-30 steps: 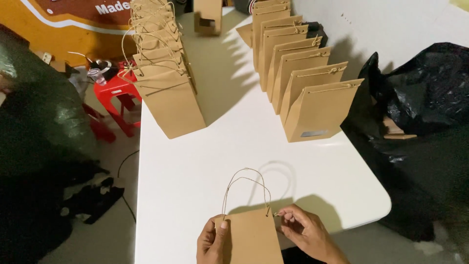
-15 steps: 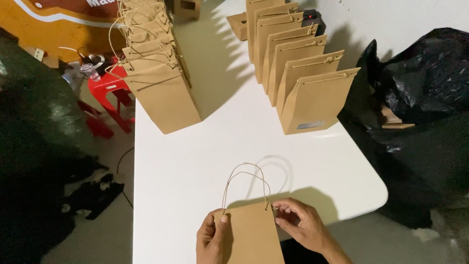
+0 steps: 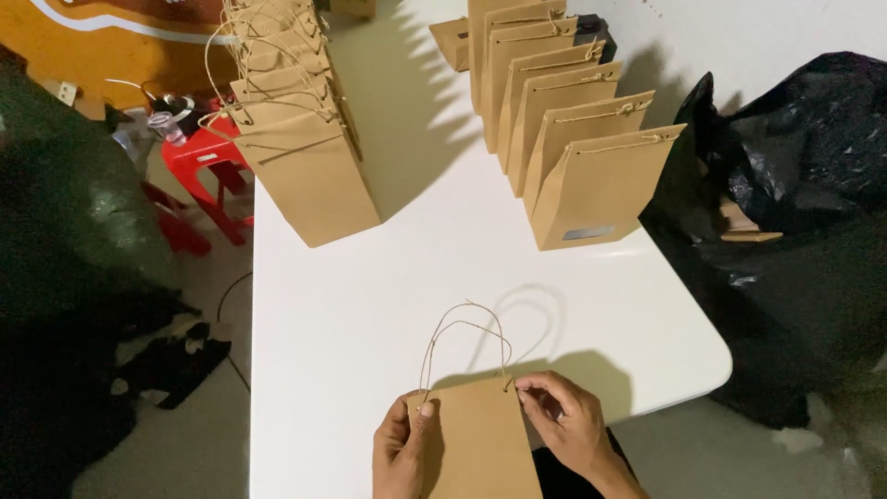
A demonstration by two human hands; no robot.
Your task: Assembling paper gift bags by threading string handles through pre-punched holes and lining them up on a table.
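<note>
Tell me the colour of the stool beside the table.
The stool is red; the head view shows it.

A small packing workshop — rows of kraft paper bags (image 3: 591, 185) on a white desk (image 3: 388, 305), black refuse sacks (image 3: 804, 148) beside.

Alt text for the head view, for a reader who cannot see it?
Two hands, left hand and right hand, hold a brown paper bag with twine handles at a white table; two rows of bags stand behind.
</note>
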